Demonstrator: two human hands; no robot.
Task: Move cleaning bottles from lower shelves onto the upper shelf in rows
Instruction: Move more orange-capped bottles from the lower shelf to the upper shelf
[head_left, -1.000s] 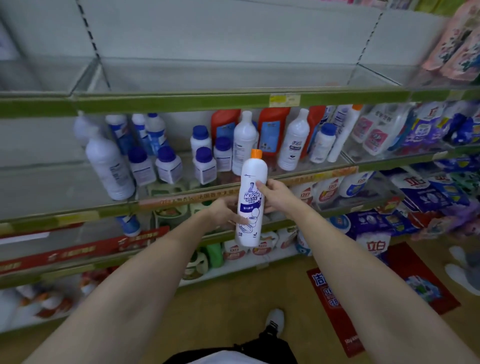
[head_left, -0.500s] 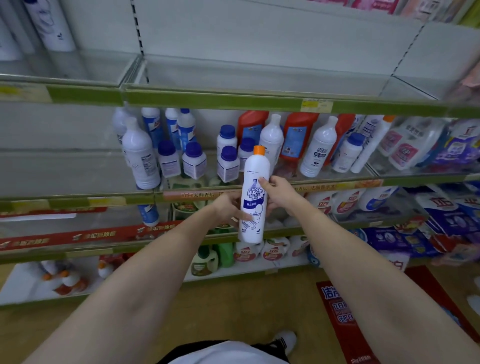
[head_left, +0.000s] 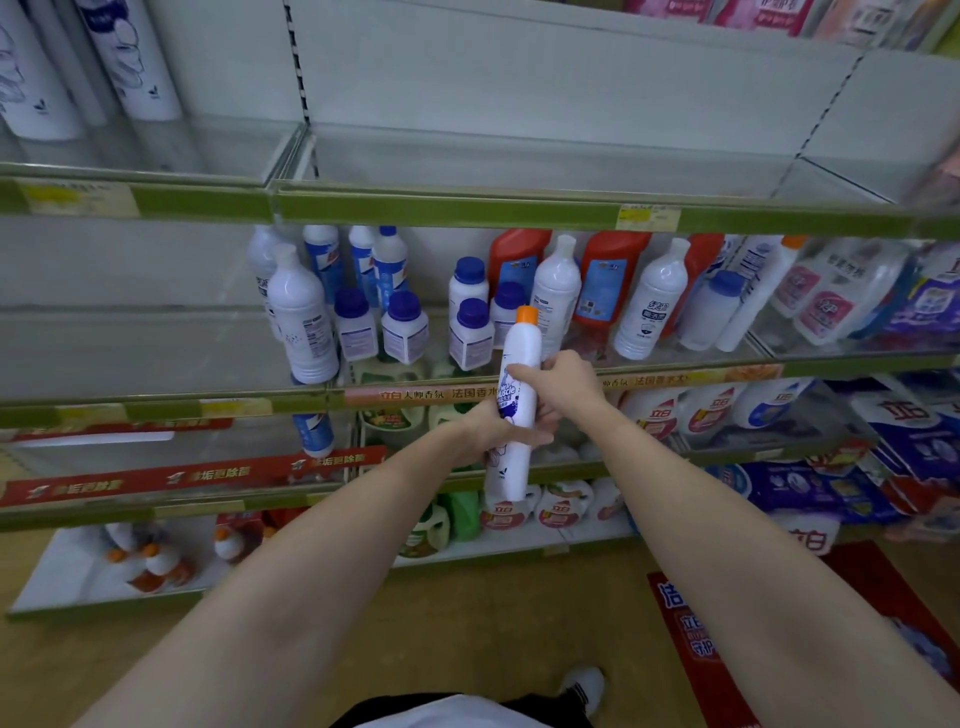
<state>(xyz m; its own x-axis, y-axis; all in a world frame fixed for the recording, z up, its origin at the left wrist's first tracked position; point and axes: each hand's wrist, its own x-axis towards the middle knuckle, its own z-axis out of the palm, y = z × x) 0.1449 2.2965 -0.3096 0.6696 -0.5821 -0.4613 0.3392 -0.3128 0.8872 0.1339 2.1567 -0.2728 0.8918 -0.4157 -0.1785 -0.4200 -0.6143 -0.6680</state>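
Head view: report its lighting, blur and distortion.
Head view: dim, even light, no hard shadows; wide-angle bending bows the upper shelf edge; the orange-capped white bottle, gripped by left hand and right hand, reads fairly sharp; frame edges smear.

A shop aisle with pale grey metal shelving, its back panels (head_left: 519, 88) plain and split by dark perforated uprights (head_left: 297, 62) at 11 o'clock and 1 o'clock. Green price rails (head_left: 447, 210) edge each shelf, with yellow price tags (head_left: 647, 217) clipped on; clear plastic guards stand along the fronts. Red promotional strips (head_left: 208, 474) run along the lower rails at 9 o'clock. The floor (head_left: 467, 618) is tan and matte, with a red floor sticker (head_left: 696, 639) bearing white characters at 5 o'clock. Light is dim, cool and even.
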